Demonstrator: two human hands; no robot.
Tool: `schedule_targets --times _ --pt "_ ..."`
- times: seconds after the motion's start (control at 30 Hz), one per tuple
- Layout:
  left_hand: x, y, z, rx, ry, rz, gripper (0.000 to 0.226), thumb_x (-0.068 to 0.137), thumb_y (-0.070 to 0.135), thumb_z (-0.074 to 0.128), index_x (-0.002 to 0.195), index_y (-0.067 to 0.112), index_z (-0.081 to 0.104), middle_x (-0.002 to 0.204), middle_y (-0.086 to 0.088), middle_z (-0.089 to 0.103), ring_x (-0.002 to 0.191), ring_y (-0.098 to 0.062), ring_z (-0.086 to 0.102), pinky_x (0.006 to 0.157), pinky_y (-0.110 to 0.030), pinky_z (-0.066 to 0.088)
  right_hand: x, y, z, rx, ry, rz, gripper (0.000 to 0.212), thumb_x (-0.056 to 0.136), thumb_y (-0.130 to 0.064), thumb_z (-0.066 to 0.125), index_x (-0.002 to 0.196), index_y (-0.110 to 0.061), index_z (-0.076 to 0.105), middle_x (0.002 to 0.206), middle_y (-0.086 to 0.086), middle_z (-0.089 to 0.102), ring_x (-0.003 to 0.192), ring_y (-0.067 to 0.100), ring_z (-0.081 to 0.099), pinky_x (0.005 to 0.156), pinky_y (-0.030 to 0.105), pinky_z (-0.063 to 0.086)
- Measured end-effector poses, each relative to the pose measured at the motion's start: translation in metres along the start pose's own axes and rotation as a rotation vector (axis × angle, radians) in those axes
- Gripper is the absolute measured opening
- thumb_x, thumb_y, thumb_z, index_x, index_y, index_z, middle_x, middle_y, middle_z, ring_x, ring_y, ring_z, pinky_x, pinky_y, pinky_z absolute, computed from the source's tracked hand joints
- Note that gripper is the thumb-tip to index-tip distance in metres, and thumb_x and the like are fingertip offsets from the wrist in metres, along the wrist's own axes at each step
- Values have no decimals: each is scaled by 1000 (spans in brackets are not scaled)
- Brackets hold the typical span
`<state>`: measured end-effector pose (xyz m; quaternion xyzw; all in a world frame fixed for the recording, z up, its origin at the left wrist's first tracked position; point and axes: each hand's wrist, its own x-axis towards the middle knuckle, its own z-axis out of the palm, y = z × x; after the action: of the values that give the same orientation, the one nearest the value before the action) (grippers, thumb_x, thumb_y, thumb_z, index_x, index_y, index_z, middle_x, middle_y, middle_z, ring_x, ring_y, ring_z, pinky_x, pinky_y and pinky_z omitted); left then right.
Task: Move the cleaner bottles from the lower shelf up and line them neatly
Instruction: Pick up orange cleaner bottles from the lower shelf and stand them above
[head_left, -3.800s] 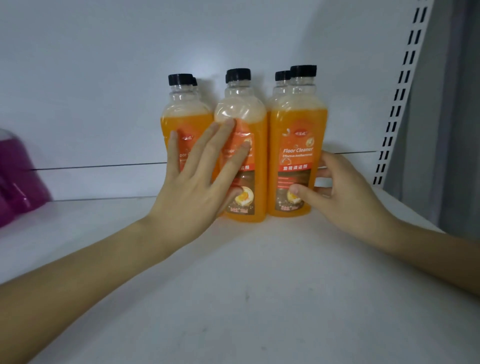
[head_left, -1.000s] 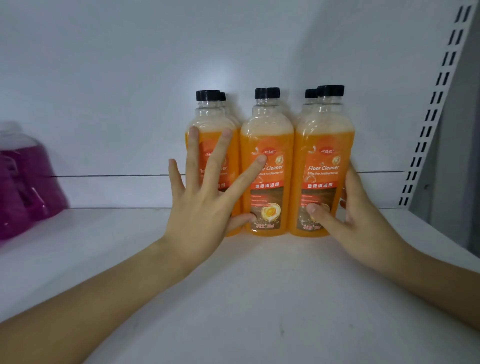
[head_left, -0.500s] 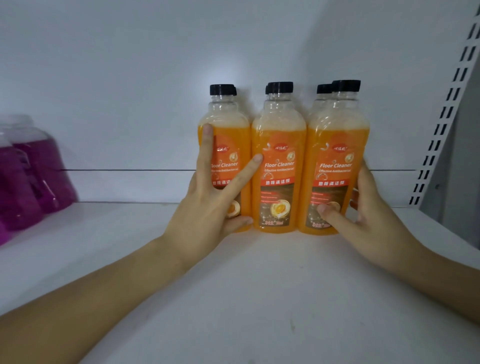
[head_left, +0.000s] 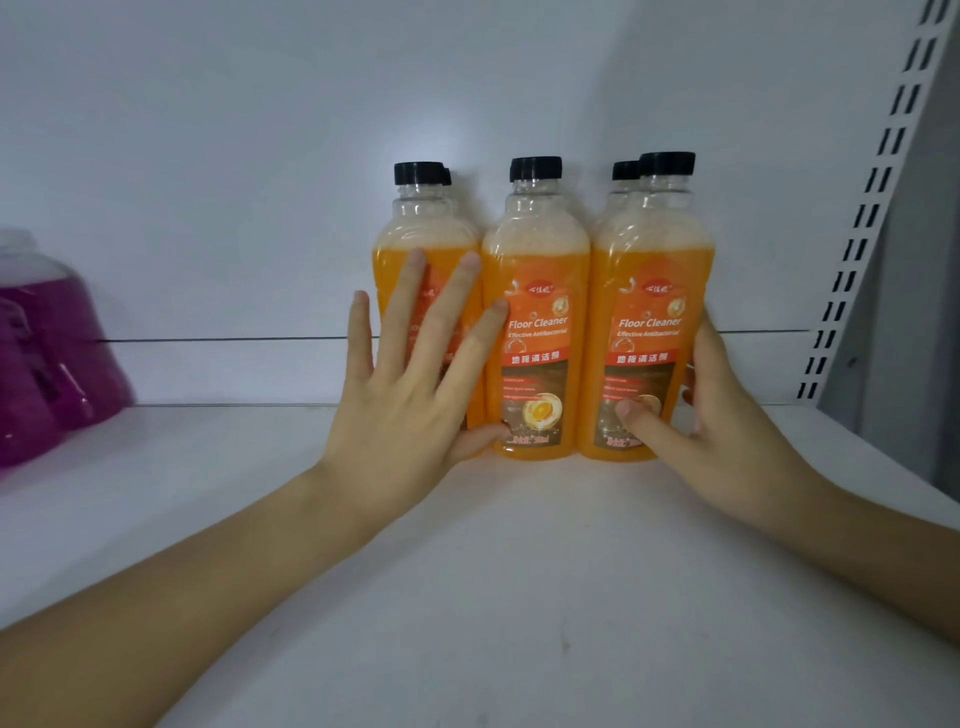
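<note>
Several orange floor cleaner bottles with black caps stand upright in a tight block at the back of the white shelf (head_left: 519, 571). The front row holds a left bottle (head_left: 415, 244), a middle bottle (head_left: 537, 322) and a right bottle (head_left: 649, 312); more caps show behind them. My left hand (head_left: 410, 395) lies flat with spread, straight fingers against the front of the left bottle, its thumb touching the middle bottle's base. My right hand (head_left: 711, 431) cups the right bottle's right side, thumb pressed on its lower label, fingers wrapped behind it.
Purple liquid containers (head_left: 47, 358) sit at the shelf's left end. The white back panel rises right behind the bottles. A slotted upright (head_left: 857, 228) runs along the right edge. Bare shelf surface lies in front of the bottles.
My left hand's fingers have spread wider across the left bottle. The right hand keeps its hold on the right bottle. The bottles stand closer together than 3.8 s ago.
</note>
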<state>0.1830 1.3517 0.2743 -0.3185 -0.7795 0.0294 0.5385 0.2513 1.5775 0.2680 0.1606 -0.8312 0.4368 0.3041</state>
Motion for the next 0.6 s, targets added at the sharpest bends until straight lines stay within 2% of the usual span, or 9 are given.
schedule_targets --times 0.07,0.1,0.17,0.23,0.37,0.43,0.53,0.6 --pt "1 1 3 19 -9 21 83 81 68 38 140 11 31 148 -15 24 137 -40 19 101 -63 29 2 2 -1 -24 -30 11 67 83 -33 63 132 -43 18 126 -27 42 114 -17 42 85 0 36" --pt "1 2 2 7 -6 24 83 81 67 39 141 11 30 147 -15 25 137 -40 19 101 -63 30 2 5 -2 -47 -47 20 73 82 -42 62 138 -39 15 131 -18 42 120 -9 42 93 9 39" --pt "2 1 0 -4 -1 21 82 79 66 41 143 17 26 147 -15 25 137 -41 18 100 -64 30 3 12 -5 -102 -69 40 90 77 -53 57 146 -31 4 140 -5 37 130 5 37 105 36 39" --pt "2 2 -1 12 -5 24 82 77 66 44 144 22 25 147 -15 22 137 -42 17 99 -65 30 4 14 -8 -155 -83 53 97 74 -58 55 147 -30 -2 144 -1 32 133 11 34 106 47 36" --pt "1 2 -4 21 -13 27 78 80 65 45 144 24 28 148 -17 20 137 -41 18 101 -65 27 6 10 -12 -233 -32 71 109 67 -64 59 148 -25 -3 146 1 29 134 15 34 106 48 36" --pt "1 1 -7 27 -7 35 75 83 64 43 144 23 29 148 -18 22 138 -39 19 103 -63 25 4 6 -12 -268 1 56 109 71 -53 66 148 -22 -4 146 3 27 133 15 33 108 43 34" --pt "0 2 -11 36 0 68 71 84 61 43 144 25 28 148 -17 20 138 -38 20 106 -60 20 -2 -4 -12 -375 68 1 108 76 -36 70 142 -25 -14 150 9 16 137 18 24 104 27 24" --pt "0 3 -12 74 10 115 72 82 58 48 143 27 27 148 -15 20 137 -37 20 107 -59 18 -3 -8 -13 -494 153 -139 104 78 -35 71 143 -22 -9 151 17 12 139 24 18 104 28 21"
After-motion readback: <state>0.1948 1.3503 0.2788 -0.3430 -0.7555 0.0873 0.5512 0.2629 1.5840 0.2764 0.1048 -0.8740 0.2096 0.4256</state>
